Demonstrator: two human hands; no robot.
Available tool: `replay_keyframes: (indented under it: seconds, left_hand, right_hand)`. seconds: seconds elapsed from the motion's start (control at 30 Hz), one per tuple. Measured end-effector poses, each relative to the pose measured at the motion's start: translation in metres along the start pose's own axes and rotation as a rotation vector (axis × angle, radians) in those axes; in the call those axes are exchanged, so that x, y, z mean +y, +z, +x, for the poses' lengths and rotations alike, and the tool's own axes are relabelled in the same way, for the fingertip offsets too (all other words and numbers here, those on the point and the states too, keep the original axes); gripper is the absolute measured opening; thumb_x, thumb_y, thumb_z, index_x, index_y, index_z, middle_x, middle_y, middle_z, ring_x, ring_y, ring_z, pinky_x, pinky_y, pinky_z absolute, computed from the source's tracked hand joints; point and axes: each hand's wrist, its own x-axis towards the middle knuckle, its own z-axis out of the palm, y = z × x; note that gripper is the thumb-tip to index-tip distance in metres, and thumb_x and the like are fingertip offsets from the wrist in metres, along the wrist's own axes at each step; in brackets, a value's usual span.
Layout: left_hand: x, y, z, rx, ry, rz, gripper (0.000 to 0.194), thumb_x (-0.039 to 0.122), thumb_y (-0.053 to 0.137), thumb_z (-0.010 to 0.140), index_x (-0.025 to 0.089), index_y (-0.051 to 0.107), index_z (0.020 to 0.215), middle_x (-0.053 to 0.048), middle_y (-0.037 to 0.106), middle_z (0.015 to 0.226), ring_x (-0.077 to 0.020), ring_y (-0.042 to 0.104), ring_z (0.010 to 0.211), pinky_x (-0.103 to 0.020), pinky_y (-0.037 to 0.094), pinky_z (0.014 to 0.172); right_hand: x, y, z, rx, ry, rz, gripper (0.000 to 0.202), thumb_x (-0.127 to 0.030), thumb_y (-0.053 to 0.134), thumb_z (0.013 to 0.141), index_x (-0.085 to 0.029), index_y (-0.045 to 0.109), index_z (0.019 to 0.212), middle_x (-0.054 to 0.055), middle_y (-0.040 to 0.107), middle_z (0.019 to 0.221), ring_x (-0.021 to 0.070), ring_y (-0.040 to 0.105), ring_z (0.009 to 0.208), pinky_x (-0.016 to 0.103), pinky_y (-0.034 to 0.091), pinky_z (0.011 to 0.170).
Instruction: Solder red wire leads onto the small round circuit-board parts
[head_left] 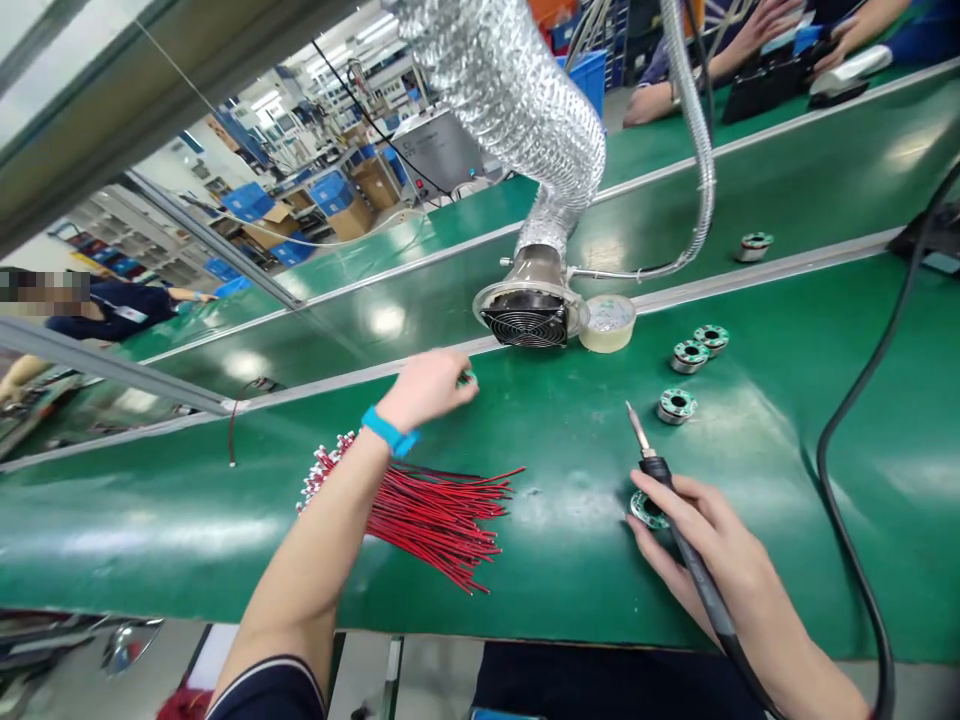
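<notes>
My right hand [720, 550] is closed around a soldering iron [697, 575], its tip pointing up and away from me over the green mat. Its fingers also touch a ring-shaped metal part with a green circuit board [646, 509] below the iron. Farther off, my left hand [427, 388], a blue band at the wrist, is closed on a small green-topped part [466, 378], mostly hidden by the fingers. Under my left forearm lies a bundle of red wires [442, 520] with white connectors. Several more ring-shaped parts [677, 405] sit beyond the iron's tip.
A fan [527, 318] on a silver duct [517, 90] hangs by a tape roll [608, 323]. The iron's black cable [840, 520] curves along the right. Beyond the metal rail [675, 290], another ring part [754, 246] lies on a green strip. Other people work farther off.
</notes>
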Motion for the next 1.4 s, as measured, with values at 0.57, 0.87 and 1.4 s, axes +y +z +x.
replay_keyframes:
  seconds: [0.57,0.87,1.4]
  left_hand:
    - [0.038,0.054,-0.058,-0.043,0.280,-0.623,0.018,0.035,0.064,0.099,0.021,0.072,0.092,-0.004,0.072,0.094,-0.0187,0.066,0.087,-0.031,0.050,0.081]
    - [0.064,0.044,-0.079,0.293,-0.017,-0.946,0.018,0.033,0.062,0.100,0.020,0.066,0.088,0.000,0.066,0.078,-0.0140,0.060,0.068,-0.026,0.049,0.064]
    - [0.114,0.005,-0.093,0.293,0.372,-0.946,0.013,0.018,0.064,0.102,0.022,0.076,0.100,-0.004,0.068,0.096,-0.0146,0.066,0.087,-0.026,0.053,0.077]
  right_hand:
    - [-0.006,0.005,0.003,0.046,0.018,-0.023,0.050,-0.019,0.067,0.100,-0.026,0.056,0.148,0.008,0.062,0.118,0.0151,0.071,0.089,0.025,0.059,0.075]
    - [-0.022,0.019,0.010,-0.003,0.051,0.106,0.052,-0.021,0.066,0.099,-0.026,0.054,0.150,0.011,0.061,0.123,0.0197,0.071,0.098,0.035,0.065,0.086]
    - [-0.025,0.019,0.013,-0.010,0.119,0.251,0.057,-0.018,0.066,0.098,-0.027,0.051,0.152,0.011,0.058,0.124,0.0223,0.068,0.109,0.040,0.062,0.096]
